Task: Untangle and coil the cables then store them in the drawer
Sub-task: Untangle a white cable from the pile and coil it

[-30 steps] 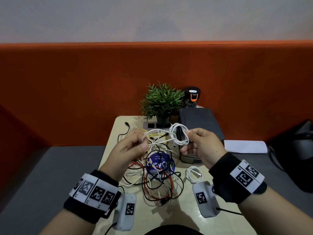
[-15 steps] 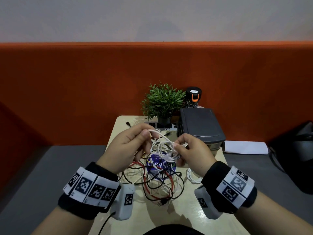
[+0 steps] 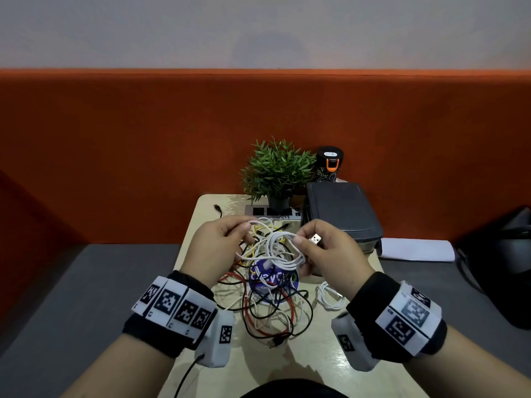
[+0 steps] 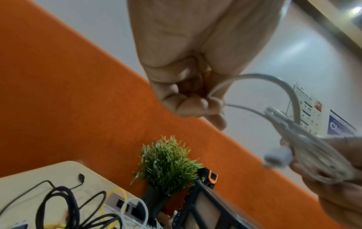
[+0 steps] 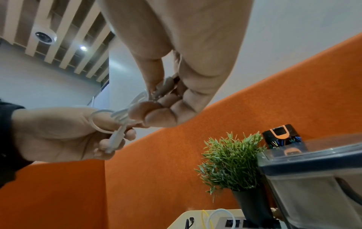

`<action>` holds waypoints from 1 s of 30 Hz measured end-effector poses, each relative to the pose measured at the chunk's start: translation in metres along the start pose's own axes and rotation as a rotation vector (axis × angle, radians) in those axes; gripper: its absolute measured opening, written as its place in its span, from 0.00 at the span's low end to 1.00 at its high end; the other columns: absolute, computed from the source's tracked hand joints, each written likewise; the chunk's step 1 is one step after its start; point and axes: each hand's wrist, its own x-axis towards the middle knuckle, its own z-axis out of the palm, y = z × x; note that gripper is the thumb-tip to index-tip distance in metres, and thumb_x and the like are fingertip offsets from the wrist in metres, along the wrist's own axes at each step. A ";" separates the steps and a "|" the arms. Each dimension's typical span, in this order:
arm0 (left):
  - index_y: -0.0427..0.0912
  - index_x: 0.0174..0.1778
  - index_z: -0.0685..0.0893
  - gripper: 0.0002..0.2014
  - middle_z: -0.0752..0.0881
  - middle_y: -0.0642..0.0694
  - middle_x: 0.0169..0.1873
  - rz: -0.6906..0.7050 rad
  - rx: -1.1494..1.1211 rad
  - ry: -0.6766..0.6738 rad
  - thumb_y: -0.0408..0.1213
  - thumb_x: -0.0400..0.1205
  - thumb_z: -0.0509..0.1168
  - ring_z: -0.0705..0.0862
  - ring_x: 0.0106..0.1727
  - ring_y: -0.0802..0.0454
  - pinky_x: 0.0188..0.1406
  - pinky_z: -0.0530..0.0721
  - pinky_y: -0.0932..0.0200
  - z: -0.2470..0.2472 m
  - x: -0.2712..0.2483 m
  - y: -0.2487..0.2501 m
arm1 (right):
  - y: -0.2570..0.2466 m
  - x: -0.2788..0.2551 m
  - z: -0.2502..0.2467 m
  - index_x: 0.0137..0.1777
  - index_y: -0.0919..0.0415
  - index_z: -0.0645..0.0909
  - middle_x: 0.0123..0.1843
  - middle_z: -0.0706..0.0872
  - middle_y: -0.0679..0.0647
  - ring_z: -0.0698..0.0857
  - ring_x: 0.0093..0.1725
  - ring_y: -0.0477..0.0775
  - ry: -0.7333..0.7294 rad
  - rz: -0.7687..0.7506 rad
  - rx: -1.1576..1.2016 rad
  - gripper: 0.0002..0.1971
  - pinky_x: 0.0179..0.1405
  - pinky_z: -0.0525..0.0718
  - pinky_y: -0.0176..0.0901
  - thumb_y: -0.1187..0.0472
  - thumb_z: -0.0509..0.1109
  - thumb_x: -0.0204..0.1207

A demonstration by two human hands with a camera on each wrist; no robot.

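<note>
A white cable (image 3: 280, 249) is wound into loose loops and held in the air above the table between both hands. My right hand (image 3: 324, 248) grips the bundle of loops, and the cable's metal USB plug (image 3: 315, 239) sticks out between thumb and forefinger. My left hand (image 3: 227, 239) pinches the cable's other end (image 4: 217, 90) at the loops' left side. Under the hands lies a tangle of black, red, yellow and white cables (image 3: 267, 303) on the beige table (image 3: 290, 366). A small coiled white cable (image 3: 330, 295) lies on the table to the right. The dark lidded drawer box (image 3: 342, 214) stands at the back right.
A potted green plant (image 3: 277, 170) and a black bottle with an orange clasp (image 3: 329, 165) stand at the table's far edge, with a grey power strip (image 3: 258, 211) in front of them. A blue round sticker (image 3: 274, 278) shows under the tangle. Grey bench seats flank the table.
Both hands have come lower and closer together. The white loops hang lower and looser, and the USB plug now shows between my right thumb and forefinger.
</note>
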 end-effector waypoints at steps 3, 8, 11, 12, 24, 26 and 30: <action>0.54 0.46 0.89 0.11 0.88 0.54 0.34 0.012 0.029 -0.050 0.35 0.83 0.64 0.79 0.28 0.62 0.30 0.75 0.72 0.005 -0.001 0.005 | -0.002 0.001 0.002 0.39 0.49 0.78 0.29 0.86 0.56 0.86 0.27 0.55 0.011 -0.027 -0.052 0.07 0.37 0.87 0.64 0.54 0.69 0.79; 0.56 0.42 0.91 0.08 0.87 0.51 0.44 0.034 0.015 -0.141 0.37 0.79 0.70 0.83 0.48 0.61 0.46 0.76 0.71 0.008 -0.002 0.009 | 0.000 0.000 0.005 0.39 0.46 0.78 0.29 0.86 0.57 0.85 0.27 0.55 0.006 -0.047 -0.103 0.07 0.36 0.87 0.63 0.53 0.69 0.79; 0.48 0.42 0.92 0.07 0.91 0.51 0.41 0.006 -0.115 -0.198 0.33 0.78 0.70 0.87 0.44 0.61 0.44 0.80 0.70 0.009 -0.003 0.011 | 0.000 -0.001 0.006 0.40 0.48 0.78 0.32 0.87 0.58 0.84 0.27 0.53 -0.012 -0.054 -0.094 0.07 0.36 0.87 0.60 0.54 0.69 0.79; 0.45 0.42 0.92 0.07 0.91 0.51 0.40 -0.018 -0.164 -0.223 0.32 0.79 0.68 0.87 0.41 0.60 0.42 0.81 0.69 0.010 -0.004 0.012 | 0.000 -0.001 0.006 0.40 0.49 0.78 0.33 0.87 0.57 0.84 0.26 0.53 -0.013 -0.058 -0.093 0.07 0.36 0.87 0.58 0.55 0.69 0.79; 0.36 0.52 0.90 0.12 0.91 0.43 0.48 -0.065 -0.229 -0.390 0.26 0.73 0.73 0.87 0.49 0.52 0.46 0.83 0.64 0.008 -0.006 0.011 | 0.004 0.001 0.007 0.38 0.53 0.82 0.31 0.85 0.61 0.78 0.23 0.56 -0.031 0.002 0.093 0.06 0.29 0.78 0.52 0.58 0.73 0.76; 0.42 0.48 0.92 0.10 0.91 0.49 0.45 -0.035 -0.130 -0.367 0.29 0.73 0.74 0.86 0.47 0.55 0.44 0.81 0.65 0.007 -0.006 0.011 | 0.005 0.001 0.007 0.39 0.55 0.81 0.32 0.85 0.62 0.76 0.22 0.55 -0.057 0.038 0.139 0.06 0.26 0.76 0.47 0.60 0.73 0.77; 0.52 0.45 0.91 0.12 0.85 0.51 0.40 0.080 0.079 -0.250 0.32 0.70 0.78 0.82 0.40 0.61 0.41 0.78 0.68 0.009 -0.010 0.013 | 0.004 0.001 0.006 0.42 0.65 0.81 0.31 0.81 0.66 0.74 0.18 0.52 -0.092 0.074 0.222 0.04 0.19 0.73 0.39 0.66 0.71 0.77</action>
